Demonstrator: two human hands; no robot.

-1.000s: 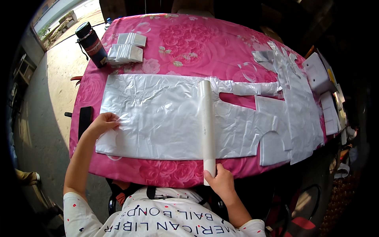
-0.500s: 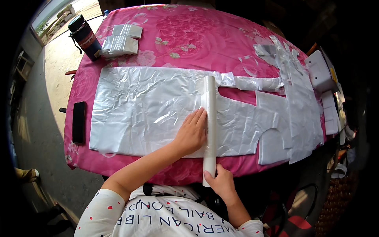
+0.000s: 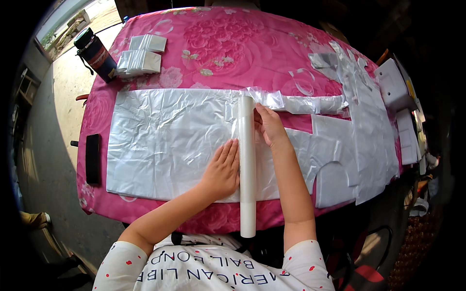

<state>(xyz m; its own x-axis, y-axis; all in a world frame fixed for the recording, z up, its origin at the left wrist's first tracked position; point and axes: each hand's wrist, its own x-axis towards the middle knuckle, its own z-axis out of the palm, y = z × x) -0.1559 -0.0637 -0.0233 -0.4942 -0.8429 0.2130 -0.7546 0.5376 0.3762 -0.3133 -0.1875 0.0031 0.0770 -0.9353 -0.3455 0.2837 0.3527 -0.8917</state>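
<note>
A large, flat white plastic bag [image 3: 145, 145] lies creased across the table, with a pale, translucent roll [image 3: 247, 165] lying lengthwise over it; the roll's near end sticks out past the table edge. My left hand [image 3: 223, 169] is open and flat on the bag, its fingers close together along the roll's left side. At the roll's far end, my right hand [image 3: 269, 125] has its fingers curled against the right side, near the bag's handle strip [image 3: 310, 104]. Whether a bit of film sits in those fingers is hidden.
Folded white plastic packs [image 3: 141, 62] and a dark flask [image 3: 97, 56] stand at the far left. A black phone [image 3: 92, 159] lies near the left edge of the pink floral tablecloth [image 3: 233, 46]. More plastic sheets [image 3: 371, 140] and white boxes [image 3: 394, 85] are at the right.
My right hand has gone from the roll's near end to its far end. The roll has shifted slightly left and nearer, with my left hand still beside it.
</note>
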